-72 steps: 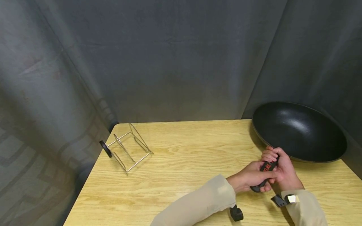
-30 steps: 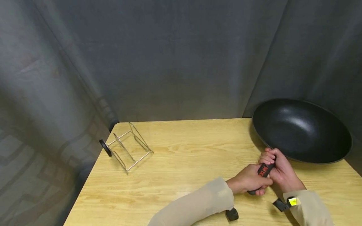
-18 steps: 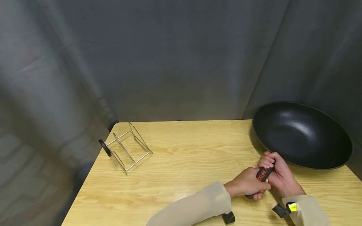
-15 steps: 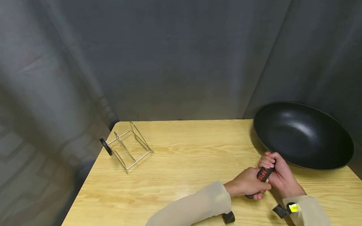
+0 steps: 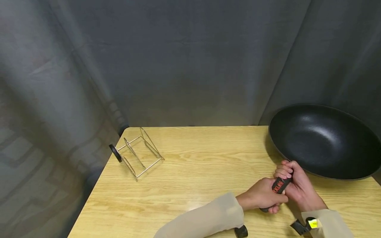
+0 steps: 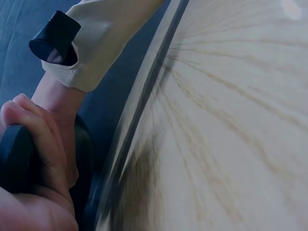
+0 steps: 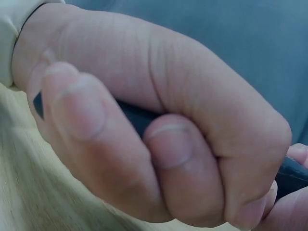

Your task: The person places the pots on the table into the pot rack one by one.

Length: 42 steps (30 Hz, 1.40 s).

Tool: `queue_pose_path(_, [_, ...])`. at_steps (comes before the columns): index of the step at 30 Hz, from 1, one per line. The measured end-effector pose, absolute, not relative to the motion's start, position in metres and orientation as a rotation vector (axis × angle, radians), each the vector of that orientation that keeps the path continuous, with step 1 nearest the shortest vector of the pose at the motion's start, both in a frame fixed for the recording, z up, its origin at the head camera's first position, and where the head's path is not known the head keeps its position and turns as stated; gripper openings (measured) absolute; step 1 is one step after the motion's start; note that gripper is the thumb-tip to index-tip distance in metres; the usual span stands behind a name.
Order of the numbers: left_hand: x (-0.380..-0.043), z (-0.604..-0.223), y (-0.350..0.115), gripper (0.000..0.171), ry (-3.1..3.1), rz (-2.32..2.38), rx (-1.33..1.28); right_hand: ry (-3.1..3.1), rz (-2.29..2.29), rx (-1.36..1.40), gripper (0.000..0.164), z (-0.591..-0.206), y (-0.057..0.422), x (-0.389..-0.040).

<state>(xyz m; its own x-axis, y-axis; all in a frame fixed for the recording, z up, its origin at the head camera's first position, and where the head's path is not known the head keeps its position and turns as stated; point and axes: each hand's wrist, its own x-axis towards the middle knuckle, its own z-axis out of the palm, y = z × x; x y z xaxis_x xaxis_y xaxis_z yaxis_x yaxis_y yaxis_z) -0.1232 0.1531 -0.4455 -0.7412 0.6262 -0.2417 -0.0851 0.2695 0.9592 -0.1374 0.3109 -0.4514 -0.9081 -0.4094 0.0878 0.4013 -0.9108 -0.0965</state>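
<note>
A large black wok [image 5: 321,138] is at the right side of the table, its open side facing up and toward me. Its black handle [image 5: 279,185], with red lettering, points toward me and to the left. My right hand [image 5: 301,190] grips the handle close to the wok's rim, fingers curled around it. Lower down, near the handle's end, my left hand [image 5: 263,194] also wraps it, with the thumb across the front. In the right wrist view, curled fingers of the right hand [image 7: 202,82] cover much of the dark handle.
A wire rack [image 5: 148,168] with a black round piece [image 5: 115,153] stands at the table's left. Grey curtains [image 5: 190,66] hang behind the wooden table [image 5: 184,175] and along its left side. The wok reaches the curtain at the right.
The wok has shifted slightly to the right with both hands still on its handle. My left thumb has moved lower, exposing more red lettering. The head view has shifted slightly.
</note>
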Motion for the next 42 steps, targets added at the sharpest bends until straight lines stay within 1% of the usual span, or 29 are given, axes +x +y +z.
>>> queue_pose_path(16, [-0.116, -0.435, 0.143, 0.029, 1.983, 1.565, 0.552, 0.222, -2.733, -0.256, 0.016, -0.431, 0.300, -0.135])
queue_pose_path(27, [-0.108, -0.430, 0.136, 0.028, 1.953, 1.631, 0.556, 0.349, -2.768, -0.269, 0.016, -0.419, 0.292, -0.131])
queue_pose_path(36, [-0.104, -0.430, 0.126, 0.026, 1.868, 1.689, 0.631, 0.480, -2.778, -0.344, 0.017, -0.412, 0.283, -0.125])
queue_pose_path(42, [-0.104, -0.431, 0.118, 0.025, 1.805, 1.745, 0.645, 0.629, -2.793, -0.368, 0.023, -0.407, 0.274, -0.124])
